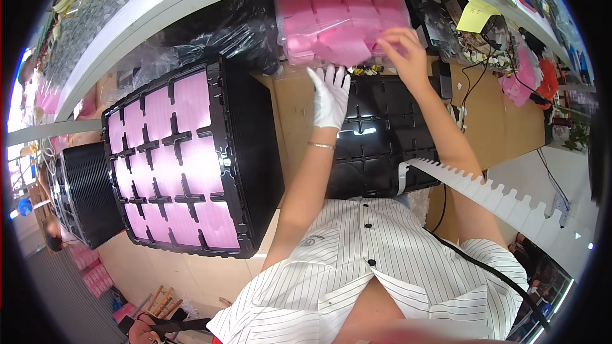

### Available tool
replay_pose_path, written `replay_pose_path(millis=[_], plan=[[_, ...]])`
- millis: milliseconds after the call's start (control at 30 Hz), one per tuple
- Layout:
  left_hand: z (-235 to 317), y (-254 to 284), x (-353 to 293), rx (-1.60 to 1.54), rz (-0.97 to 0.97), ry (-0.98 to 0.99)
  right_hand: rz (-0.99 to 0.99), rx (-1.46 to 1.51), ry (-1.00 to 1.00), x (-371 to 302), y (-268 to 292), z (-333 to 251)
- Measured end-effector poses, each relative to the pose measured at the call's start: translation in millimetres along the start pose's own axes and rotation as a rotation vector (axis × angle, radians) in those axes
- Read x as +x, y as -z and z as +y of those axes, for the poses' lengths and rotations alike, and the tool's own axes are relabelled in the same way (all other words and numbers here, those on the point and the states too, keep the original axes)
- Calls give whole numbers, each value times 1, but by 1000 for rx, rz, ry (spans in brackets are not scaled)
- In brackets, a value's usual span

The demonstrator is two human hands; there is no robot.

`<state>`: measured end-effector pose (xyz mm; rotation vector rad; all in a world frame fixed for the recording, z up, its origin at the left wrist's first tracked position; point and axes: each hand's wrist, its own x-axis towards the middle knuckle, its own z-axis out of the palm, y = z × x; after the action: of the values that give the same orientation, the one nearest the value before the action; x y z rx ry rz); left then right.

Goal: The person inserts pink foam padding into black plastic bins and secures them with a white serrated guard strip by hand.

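My left hand (329, 100), in a white glove, is stretched out with its fingers spread. It lies at the far edge of a black plastic tray (376, 134) with cross-shaped dividers, just short of a pink stack. My bare right hand (406, 53) is over the right side of that stack, its thumb and forefinger pinched at the corner of a loose pink sheet (347, 46). Beneath the sheet lies the pink stack of divided trays (344, 3) in clear plastic wrap. Small coloured parts show along its near edge.
A tall stack of black trays (252, 153) lined with pink stands on the left, with another black stack (92, 194) beyond it. Black plastic bags (236, 32) lie behind. A white toothed strip (491, 194) crosses on the right. Cables and a yellow note (478, 15) are at the back right.
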<state>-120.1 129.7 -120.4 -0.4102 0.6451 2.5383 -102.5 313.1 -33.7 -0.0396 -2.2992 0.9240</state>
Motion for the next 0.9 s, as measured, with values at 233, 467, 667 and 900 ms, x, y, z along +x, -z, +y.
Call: replay_pose_path(millis=[233,467,667,900], plan=[[18,54,-6,-85,-159,193,66,890,-754,-92,38,32],[30,39,-26,-126,-259,212,108,1196,-1113,-122,41,82],[36,31,-63,533,37,80,204,877,-1126,-146,74,55],[4,61,-140,1539,118,-72,184,341,-1025,-260,123,68]])
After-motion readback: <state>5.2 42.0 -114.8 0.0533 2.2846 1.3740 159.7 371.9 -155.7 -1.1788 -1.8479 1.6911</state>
